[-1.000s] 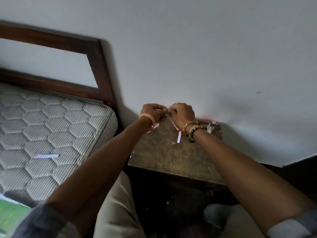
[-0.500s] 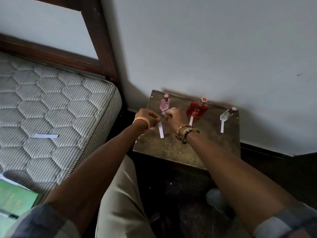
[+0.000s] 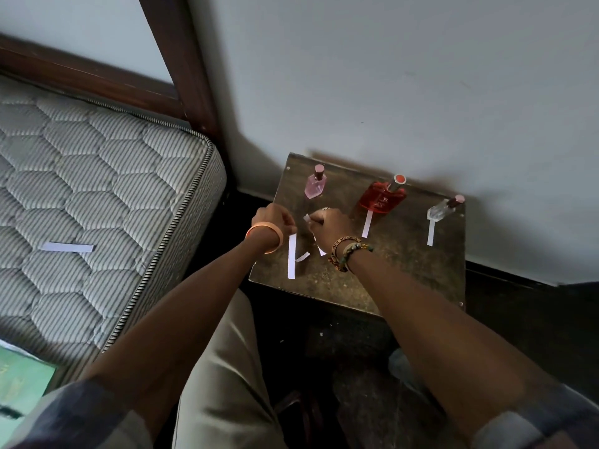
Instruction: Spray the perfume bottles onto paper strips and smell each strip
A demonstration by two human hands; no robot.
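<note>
No readable text, red perfume bottle (image 3: 381, 198) bears a pale mark — illegible

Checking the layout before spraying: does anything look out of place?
Yes. One white paper strip lies on the grey quilted mattress, away from the brown stool top where the other strips sit by the bottles.

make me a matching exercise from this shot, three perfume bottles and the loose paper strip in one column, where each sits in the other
Column 1
1. small pink glass perfume bottle
2. wide red glass perfume bottle
3. clear glass perfume bottle with a pink cap
4. lone white paper strip

Column 2
A. on the quilted mattress
B. right end of the row on the small wooden table
C. left end of the row
D. middle of the row

Pairs: 1-C, 2-D, 3-B, 4-A
</note>
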